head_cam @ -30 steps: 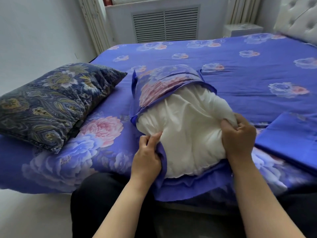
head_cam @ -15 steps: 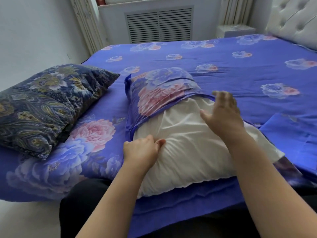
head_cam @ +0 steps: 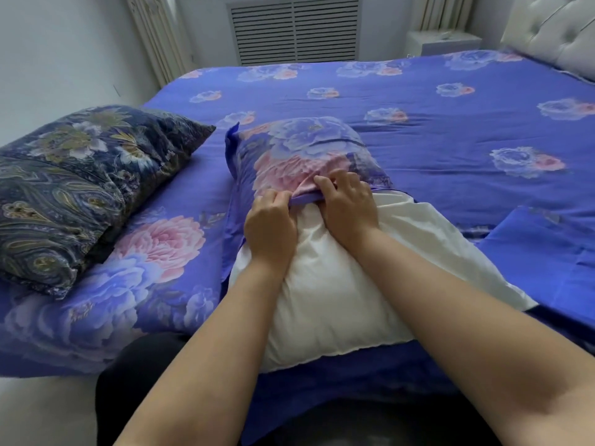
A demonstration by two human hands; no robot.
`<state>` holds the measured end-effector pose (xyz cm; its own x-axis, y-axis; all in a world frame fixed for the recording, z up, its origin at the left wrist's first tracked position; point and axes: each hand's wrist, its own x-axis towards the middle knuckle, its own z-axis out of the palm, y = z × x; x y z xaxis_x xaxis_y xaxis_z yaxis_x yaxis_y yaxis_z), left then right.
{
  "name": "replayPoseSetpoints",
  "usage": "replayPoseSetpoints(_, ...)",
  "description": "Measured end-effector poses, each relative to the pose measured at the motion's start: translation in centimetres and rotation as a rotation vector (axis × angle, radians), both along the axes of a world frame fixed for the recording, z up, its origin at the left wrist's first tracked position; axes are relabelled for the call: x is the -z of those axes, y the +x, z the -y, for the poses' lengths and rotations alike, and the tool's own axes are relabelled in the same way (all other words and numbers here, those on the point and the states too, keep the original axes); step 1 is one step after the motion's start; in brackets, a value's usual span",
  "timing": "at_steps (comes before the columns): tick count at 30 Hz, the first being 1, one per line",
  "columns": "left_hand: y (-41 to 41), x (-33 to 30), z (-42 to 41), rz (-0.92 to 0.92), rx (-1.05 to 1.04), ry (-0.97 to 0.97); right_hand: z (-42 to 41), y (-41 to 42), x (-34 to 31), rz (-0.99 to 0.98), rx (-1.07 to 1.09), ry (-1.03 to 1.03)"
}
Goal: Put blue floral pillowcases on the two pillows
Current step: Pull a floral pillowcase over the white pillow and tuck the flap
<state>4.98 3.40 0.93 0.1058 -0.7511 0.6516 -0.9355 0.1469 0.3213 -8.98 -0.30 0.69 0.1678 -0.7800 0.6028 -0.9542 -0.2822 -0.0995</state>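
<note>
A white pillow (head_cam: 335, 284) lies on the bed in front of me, its far end inside a blue floral pillowcase (head_cam: 299, 149). The case covers roughly the far third; the near part is bare white. My left hand (head_cam: 269, 225) grips the case's open hem on top of the pillow. My right hand (head_cam: 349, 201) sits just beside it, fingers curled over the same hem. A second pillow (head_cam: 80, 185) in a dark navy paisley cover lies at the left. A folded blue pillowcase (head_cam: 547, 249) lies at the right.
The bed (head_cam: 418, 123) is covered by a blue floral sheet. A tufted white headboard (head_cam: 553, 33) stands at the far right, a vent grille (head_cam: 294, 29) and a white nightstand (head_cam: 442, 41) against the far wall. My dark-clothed legs are at the bottom.
Both hands left the pillow's near part and moved forward to the pillowcase hem. The right hand, open in the air half a second ago, now curls on the hem beside the left.
</note>
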Motion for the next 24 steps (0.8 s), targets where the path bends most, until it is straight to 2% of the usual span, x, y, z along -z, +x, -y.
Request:
replayPoseSetpoints(4, -1.4, 1.6, -1.7, -0.041, 0.088, -0.140, 0.2, -0.3, 0.9, 0.015, 0.001, -0.067)
replayPoseSetpoints(7, -2.0, 3.4, -3.7, 0.016, 0.124, -0.137, 0.7, -2.4, 2.2, 0.170, 0.128, -0.078)
replayPoseSetpoints(9, -1.9, 4.0, -4.3, 0.033, 0.131, -0.109, 1.0, -5.1, 2.5, 0.500, 0.244, -0.098)
replayPoseSetpoints(11, -1.6, 4.1, -4.2, 0.076, 0.118, -0.049, 0.3, -7.3, 2.0, 0.953, 0.210, -0.140)
replayPoseSetpoints(12, -1.5, 4.3, -3.8, 0.095, 0.107, -0.020, -0.6, -7.9, 1.7, 1.053, 0.143, -0.131)
replayPoseSetpoints(13, -1.3, 4.4, -3.4, 0.096, 0.090, 0.017, -1.8, -8.3, 1.5, 1.024, 0.074, -0.105)
replayPoseSetpoints(15, -0.5, 4.5, -2.2, 0.061, 0.046, 0.078, -4.3, -8.8, 2.0, 0.795, -0.018, 0.035)
replayPoseSetpoints(17, 0.0, 4.3, -1.5, -0.003, 0.017, 0.088, -6.0, -10.1, 3.2, 0.492, 0.042, 0.206)
replayPoseSetpoints(19, -0.5, 3.7, -1.7, -0.081, 0.071, 0.007, -6.9, -11.6, 4.1, 0.324, 0.179, 0.245)
replayPoseSetpoints(22, -2.1, 2.9, -3.1, -0.067, 0.300, -0.182, -7.7, -12.5, 4.9, 0.321, 0.248, -0.028)
replayPoseSetpoints(24, -2.3, 2.9, -3.9, 0.002, 0.343, -0.239, -7.5, -11.6, 4.7, 0.318, 0.195, -0.223)
